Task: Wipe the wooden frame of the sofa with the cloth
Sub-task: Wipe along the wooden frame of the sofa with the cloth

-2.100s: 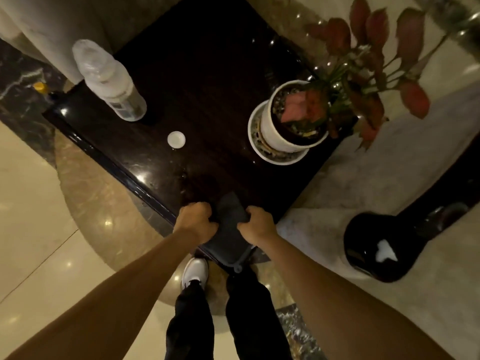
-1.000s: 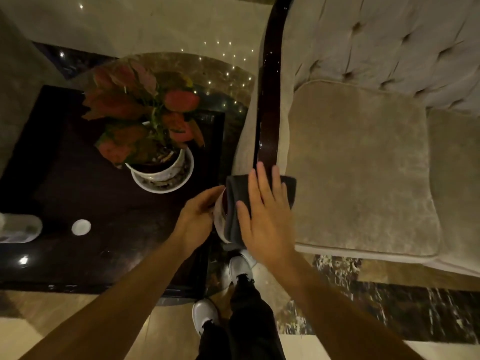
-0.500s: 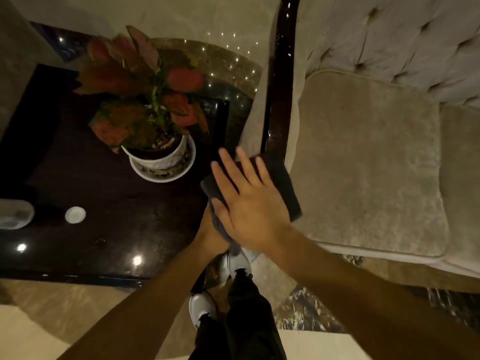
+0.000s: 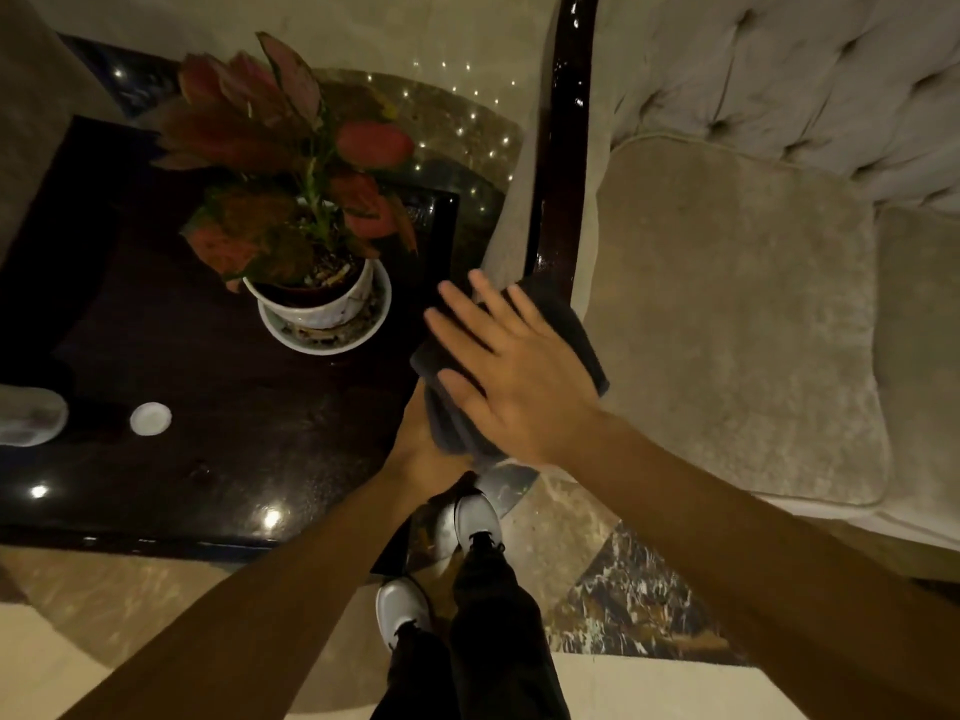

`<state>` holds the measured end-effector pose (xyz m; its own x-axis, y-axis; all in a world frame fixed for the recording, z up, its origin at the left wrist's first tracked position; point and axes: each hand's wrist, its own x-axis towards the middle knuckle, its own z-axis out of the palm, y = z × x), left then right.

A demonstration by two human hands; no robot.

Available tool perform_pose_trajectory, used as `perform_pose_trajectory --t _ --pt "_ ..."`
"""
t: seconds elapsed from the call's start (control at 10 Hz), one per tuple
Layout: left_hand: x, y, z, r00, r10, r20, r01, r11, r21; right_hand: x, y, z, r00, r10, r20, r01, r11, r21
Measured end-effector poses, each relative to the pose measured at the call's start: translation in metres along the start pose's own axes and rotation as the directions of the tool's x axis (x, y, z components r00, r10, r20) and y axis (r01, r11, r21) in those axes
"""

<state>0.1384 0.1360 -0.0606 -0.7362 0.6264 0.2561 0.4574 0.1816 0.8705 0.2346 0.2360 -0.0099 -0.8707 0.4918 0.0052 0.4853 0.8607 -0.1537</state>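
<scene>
Now pressing cloth [image 4: 566,324] flat onto near end of wooden frame [image 4: 566,148].

Right hand [image 4: 514,376] spread wide, palm down on cloth, gripping nothing; left hand [image 4: 421,439] beneath, pinching hanging edge, closure hard to tell. Risk: loose folds bunching or sliding off glossy rail onto cushion [image 4: 727,314]; stray elbow knocking potted plant [image 4: 311,283] nearby.

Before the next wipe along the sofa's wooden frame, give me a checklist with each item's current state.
1. Cloth under the right hand: ok, palm flat on it.
2. Cloth on the wooden frame: ok, lies over its near end.
3. Left hand gripping the cloth's lower end: cannot tell, mostly hidden.
4. Frame ahead free of objects: ok.
5. Potted plant apart from the cloth: ok, on the side table.
6. Frame clean: cannot tell, only glare visible.
</scene>
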Motion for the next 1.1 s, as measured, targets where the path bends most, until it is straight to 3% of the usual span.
perform_pose_trajectory --t 0.1,0.2,0.3,0.4,0.5,0.6,0.7,0.8,0.9,1.0,1.1 --pt "0.003 0.003 0.017 0.913 -0.137 0.384 0.136 0.990 0.028 -0.050 -0.004 0.008 0.954 0.291 -0.071 -0.283 0.953 0.108" --pt "-0.016 0.011 0.026 0.958 -0.044 0.284 0.175 0.872 -0.457 -0.063 -0.033 0.023 0.951 0.301 -0.070 -0.300 0.954 0.025" --pt "-0.012 -0.004 0.032 0.807 -0.131 -0.576 0.239 0.964 0.114 -0.015 -0.023 0.015 1.000 0.004 0.006 -0.004 1.000 -0.023" --pt "-0.002 -0.004 -0.001 0.932 -0.290 0.217 0.334 0.920 -0.204 0.027 0.008 0.000 0.990 -0.126 0.067 0.130 0.989 -0.065" --pt "0.004 -0.008 0.002 0.618 -0.212 0.757 0.374 0.926 -0.045 0.017 0.023 -0.003 0.999 0.025 -0.046 -0.028 0.997 -0.072" --pt "0.015 0.011 -0.015 0.680 -0.077 0.729 0.349 0.909 -0.229 -0.020 0.004 0.007 0.967 0.225 -0.119 -0.222 0.974 0.031" --pt "0.017 0.018 -0.026 0.715 -0.025 0.698 0.291 0.919 -0.265 -0.051 -0.017 0.021 0.974 0.198 -0.115 -0.183 0.975 0.127" --pt "0.004 0.018 -0.030 0.767 -0.079 0.636 0.308 0.916 -0.257 -0.052 0.010 0.017 0.989 -0.132 -0.070 0.137 0.989 0.062" --pt "0.008 0.020 -0.022 0.737 -0.060 0.673 0.234 0.957 -0.172 -0.018 0.060 -0.002 0.856 -0.508 0.096 0.513 0.858 -0.032" --pt "0.025 0.039 -0.008 0.776 -0.045 0.629 0.036 0.999 0.028 0.033 0.101 -0.021 0.774 -0.613 0.158 0.633 0.747 -0.206" --pt "0.054 0.066 0.029 0.809 -0.153 0.568 0.131 0.988 0.078 0.083 0.137 -0.043 0.752 -0.651 0.097 0.650 0.712 -0.266"
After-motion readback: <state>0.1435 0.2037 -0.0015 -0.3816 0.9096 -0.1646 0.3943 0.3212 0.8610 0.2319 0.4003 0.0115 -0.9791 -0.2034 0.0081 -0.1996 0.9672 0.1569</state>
